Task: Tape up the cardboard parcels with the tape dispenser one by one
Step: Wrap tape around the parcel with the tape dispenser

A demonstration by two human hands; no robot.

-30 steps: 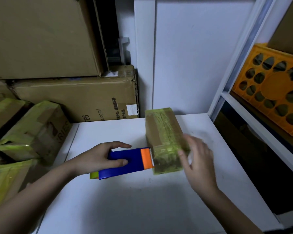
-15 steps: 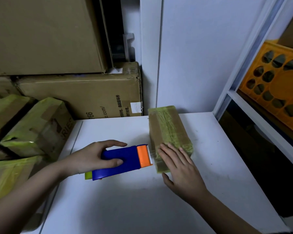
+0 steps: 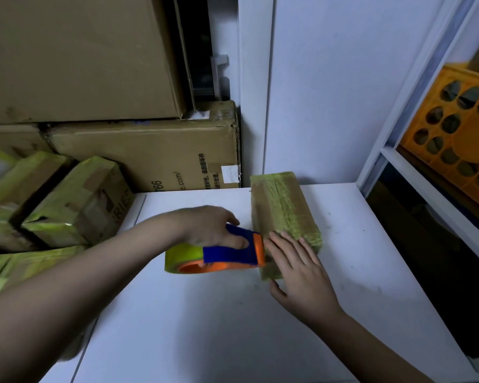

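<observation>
The right hand (image 3: 299, 275) is lying flat with straight fingers on the near end of the taped parcel (image 3: 284, 217) on the white bench (image 3: 205, 327). The left hand (image 3: 208, 228) is gripping the blue-and-orange tape dispenser (image 3: 221, 254), its orange end touching the parcel's left side. More taped parcels (image 3: 75, 200) are sitting far left.

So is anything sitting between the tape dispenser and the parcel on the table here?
Nothing visible does. The left hand grips the tape dispenser with its orange front end right up against the near left side of the parcel. The right hand rests flat on the parcel's near end, beside the dispenser rather than in front of it.
</observation>
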